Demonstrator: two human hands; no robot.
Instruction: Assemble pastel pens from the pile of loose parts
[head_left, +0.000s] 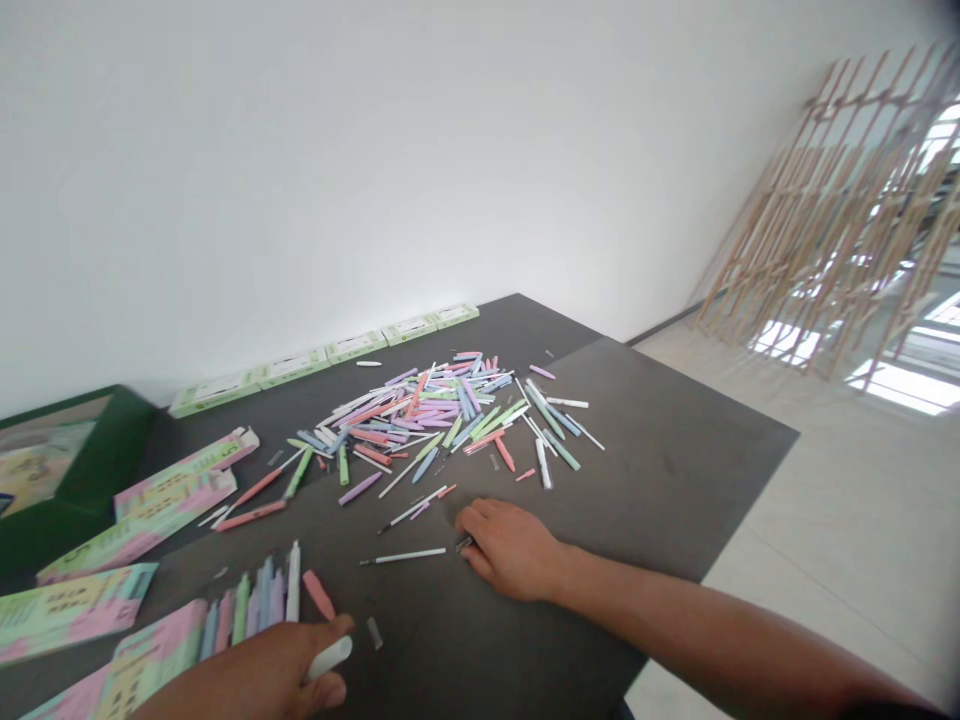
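Note:
My left hand (262, 668) is closed around a white pen barrel (330, 660), whose round end sticks out past the thumb. Just beyond that hand a red pen cap (319, 595) lies on the dark table, with a small clear sleeve (374, 633) to its right. My right hand (514, 550) rests low over the table, fingers curled together at a small clear plastic piece (465, 543). Left of these fingertips lies a white pen refill (409, 556). Another refill (412, 508) is a little farther off, beside small orange and purple parts.
A heap of pastel pen parts (427, 405) spreads over the middle of the table (660, 430). Pens stand out of an open pack (161, 640) at lower left, near flat printed packs (172, 520). Green boxes (292, 368) line the wall; a dark green bin (112, 470) stands left.

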